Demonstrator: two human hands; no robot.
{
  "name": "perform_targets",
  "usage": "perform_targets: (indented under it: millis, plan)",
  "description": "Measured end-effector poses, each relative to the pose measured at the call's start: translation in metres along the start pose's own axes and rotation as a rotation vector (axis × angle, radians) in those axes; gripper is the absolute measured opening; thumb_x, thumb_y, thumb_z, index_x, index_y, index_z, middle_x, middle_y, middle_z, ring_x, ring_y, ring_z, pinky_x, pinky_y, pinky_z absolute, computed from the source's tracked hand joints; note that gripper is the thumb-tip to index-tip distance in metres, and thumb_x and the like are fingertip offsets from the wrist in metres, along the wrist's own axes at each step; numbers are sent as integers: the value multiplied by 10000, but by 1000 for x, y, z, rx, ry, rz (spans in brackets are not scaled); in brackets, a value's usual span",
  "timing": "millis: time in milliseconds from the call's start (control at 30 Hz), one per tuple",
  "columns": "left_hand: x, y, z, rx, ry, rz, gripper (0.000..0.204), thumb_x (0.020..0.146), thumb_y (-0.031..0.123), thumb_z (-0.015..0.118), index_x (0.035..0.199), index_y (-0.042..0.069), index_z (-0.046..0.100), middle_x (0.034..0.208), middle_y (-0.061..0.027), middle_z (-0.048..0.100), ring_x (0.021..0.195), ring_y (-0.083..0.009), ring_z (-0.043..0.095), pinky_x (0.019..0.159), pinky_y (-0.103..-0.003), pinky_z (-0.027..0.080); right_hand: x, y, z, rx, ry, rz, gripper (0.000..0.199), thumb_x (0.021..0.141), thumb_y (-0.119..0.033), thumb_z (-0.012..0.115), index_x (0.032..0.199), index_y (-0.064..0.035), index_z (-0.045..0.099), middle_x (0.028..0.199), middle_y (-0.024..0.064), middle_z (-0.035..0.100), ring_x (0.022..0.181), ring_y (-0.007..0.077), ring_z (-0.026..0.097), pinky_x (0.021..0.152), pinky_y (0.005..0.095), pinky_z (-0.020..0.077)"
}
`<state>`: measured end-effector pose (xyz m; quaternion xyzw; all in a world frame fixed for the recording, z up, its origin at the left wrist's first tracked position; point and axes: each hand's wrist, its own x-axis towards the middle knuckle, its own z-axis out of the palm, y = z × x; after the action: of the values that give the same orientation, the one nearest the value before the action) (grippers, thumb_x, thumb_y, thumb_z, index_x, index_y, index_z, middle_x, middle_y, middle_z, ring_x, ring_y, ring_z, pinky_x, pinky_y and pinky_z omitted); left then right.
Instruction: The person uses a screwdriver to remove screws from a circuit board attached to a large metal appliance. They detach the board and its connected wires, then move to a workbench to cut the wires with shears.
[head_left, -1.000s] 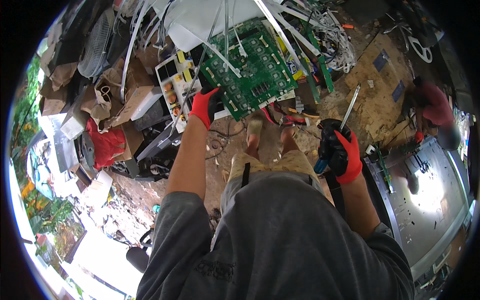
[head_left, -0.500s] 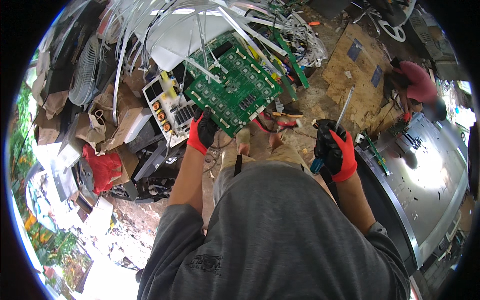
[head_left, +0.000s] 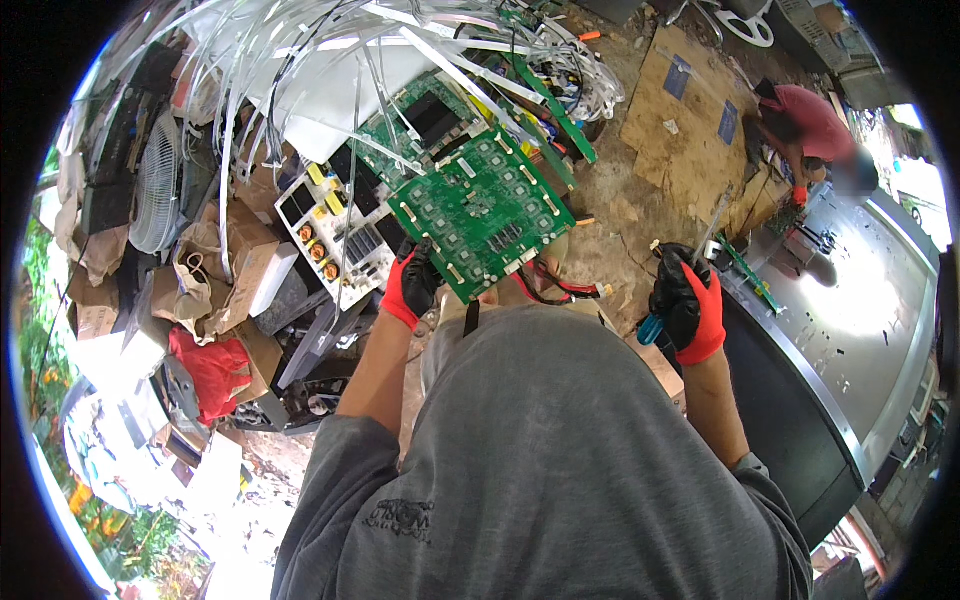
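My left hand (head_left: 413, 283), in a red and black work glove, grips the lower left edge of a large green circuit board (head_left: 483, 208). The board is tilted, with rows of chips and pale connectors along its rims. My right hand (head_left: 688, 305), gloved the same way, is closed around a screwdriver (head_left: 650, 329). Its blue handle sticks out below the fist and its thin shaft points up and away. Beyond the held board lies another green board with a black square (head_left: 432, 117). A white board (head_left: 345, 278) with copper coils and yellow parts is just left of it.
White flat cables (head_left: 300, 60) hang over a heap of parts ahead. Cardboard boxes (head_left: 240, 245) and a fan grille (head_left: 157, 190) crowd the left. A large flat panel (head_left: 850, 330) stands at right, near a crouching person (head_left: 805, 125). Cardboard (head_left: 665, 130) covers some floor.
The green board in my left hand has shifted right and slightly nearer, showing more of the board behind it. My right hand has moved a little right and nearer with the screwdriver.
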<state>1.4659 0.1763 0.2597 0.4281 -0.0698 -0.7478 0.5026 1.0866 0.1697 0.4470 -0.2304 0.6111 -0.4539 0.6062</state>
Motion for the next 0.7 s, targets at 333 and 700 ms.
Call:
perform_targets:
  millis: [333, 700]
  plan:
    - [-11, 14, 22, 43, -84, -27, 319, 953, 220, 556, 1259, 155, 492, 1100, -14, 589, 1001, -210, 616, 810, -412, 541, -30, 5, -12, 55, 130, -85, 216, 915, -139, 594, 1066, 13, 615, 703, 21, 564, 518, 120, 509, 461, 274, 415]
    - [-33, 29, 71, 28, -198, 48, 326, 961, 196, 540, 1277, 135, 492, 1159, -31, 597, 1048, -199, 600, 847, -416, 525, -36, -6, -32, 61, 154, -120, 243, 916, -143, 594, 1095, 21, 599, 773, 75, 613, 537, 127, 550, 469, 273, 451]
